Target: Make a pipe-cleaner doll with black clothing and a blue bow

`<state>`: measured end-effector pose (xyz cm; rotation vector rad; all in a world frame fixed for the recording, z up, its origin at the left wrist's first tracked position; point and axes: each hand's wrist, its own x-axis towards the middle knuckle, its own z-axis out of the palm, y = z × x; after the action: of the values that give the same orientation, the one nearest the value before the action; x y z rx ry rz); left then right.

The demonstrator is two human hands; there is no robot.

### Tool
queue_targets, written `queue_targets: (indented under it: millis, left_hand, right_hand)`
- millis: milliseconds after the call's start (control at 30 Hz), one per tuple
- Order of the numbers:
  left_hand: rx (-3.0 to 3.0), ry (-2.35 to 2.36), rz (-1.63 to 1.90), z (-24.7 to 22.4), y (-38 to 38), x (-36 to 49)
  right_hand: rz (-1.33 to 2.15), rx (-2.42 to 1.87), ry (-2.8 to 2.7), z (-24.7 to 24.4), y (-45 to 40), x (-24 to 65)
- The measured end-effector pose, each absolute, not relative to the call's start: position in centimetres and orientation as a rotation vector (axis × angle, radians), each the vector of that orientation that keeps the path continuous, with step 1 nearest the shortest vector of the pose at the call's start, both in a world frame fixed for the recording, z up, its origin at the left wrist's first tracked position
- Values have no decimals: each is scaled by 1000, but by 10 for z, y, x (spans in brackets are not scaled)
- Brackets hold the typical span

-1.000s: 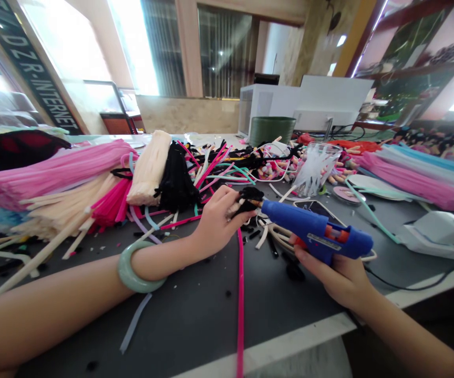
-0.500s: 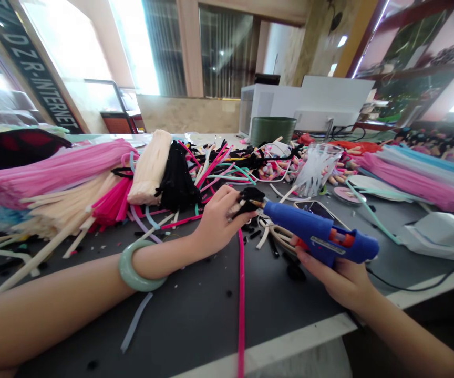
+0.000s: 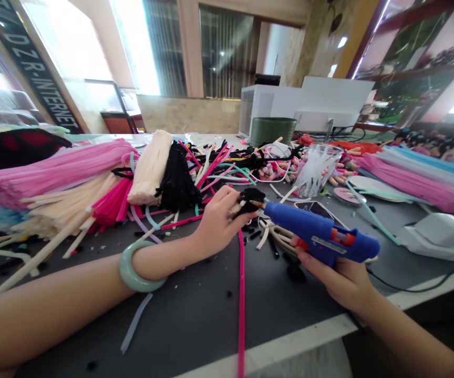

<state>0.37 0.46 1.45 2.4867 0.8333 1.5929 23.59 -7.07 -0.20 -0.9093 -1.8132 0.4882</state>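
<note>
Above the dark table, my left hand (image 3: 219, 219) pinches a small fuzzy black and cream piece (image 3: 253, 198), its fingers partly hiding it. My right hand (image 3: 343, 278) is wrapped round the handle of a blue hot glue gun (image 3: 313, 228). The gun's brass nozzle touches or nearly touches the black part of the piece; I cannot tell which. From below my left hand a bright pink pipe cleaner (image 3: 241, 294) runs down over the table's front edge.
Bundles of pink (image 3: 53, 170), cream (image 3: 152, 168) and black pipe cleaners (image 3: 177, 181) lie at the left. A clear cup of glue sticks (image 3: 317, 168) stands behind the gun, near a phone (image 3: 314, 210). A white power strip (image 3: 440, 236) lies right; the gun's cord (image 3: 408, 289) trails there.
</note>
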Motion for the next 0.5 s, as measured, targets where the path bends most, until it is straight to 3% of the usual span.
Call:
queue_targets:
  millis: [500]
  left_hand:
    - [2495,849,1595,14,5,3]
  right_hand:
    - [497,-940,-1805,-1,-70,234]
